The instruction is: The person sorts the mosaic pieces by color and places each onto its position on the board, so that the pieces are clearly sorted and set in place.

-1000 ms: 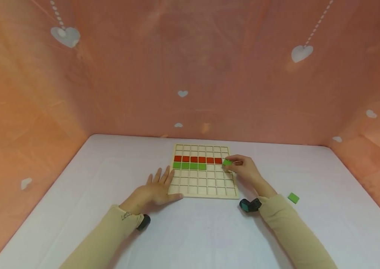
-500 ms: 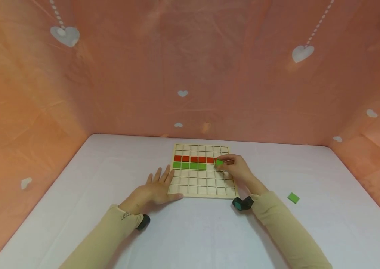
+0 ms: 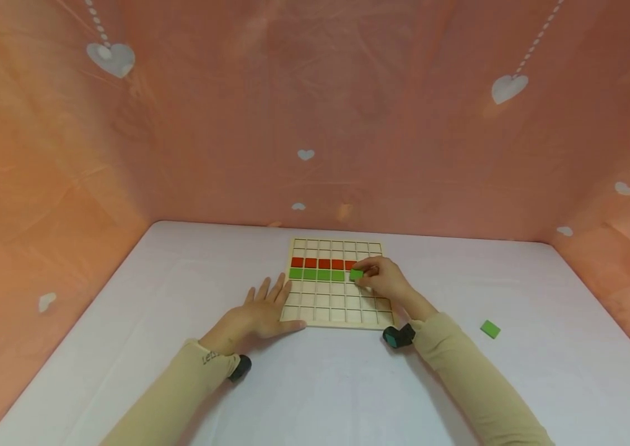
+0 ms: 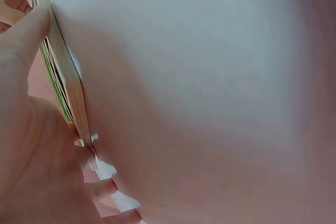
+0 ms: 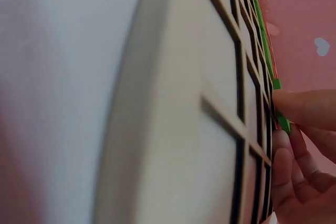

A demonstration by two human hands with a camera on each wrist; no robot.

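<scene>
A pale wooden grid board (image 3: 326, 301) lies on the white table. One row of its cells holds several red tiles (image 3: 324, 264); the row in front of it holds several green tiles (image 3: 317, 274). My right hand (image 3: 386, 280) pinches another green tile (image 3: 356, 274) between thumb and fingers, low over the green row and just right of its last tile. In the right wrist view that pinched tile (image 5: 283, 121) shows tilted at the fingertips. My left hand (image 3: 261, 316) rests spread at the board's left front corner, the thumb (image 4: 37, 24) along the front edge.
A loose green tile (image 3: 490, 329) lies on the table to the right of my right forearm. Dark wrist cameras (image 3: 399, 336) sit on both wrists. An orange-pink cloth (image 3: 348, 124) with white hearts stands behind and beside the white tabletop (image 3: 315, 390).
My right hand has moved left across the board with the green tile, from the right edge to beside the last green tile in the row. My left hand has stayed in place.
</scene>
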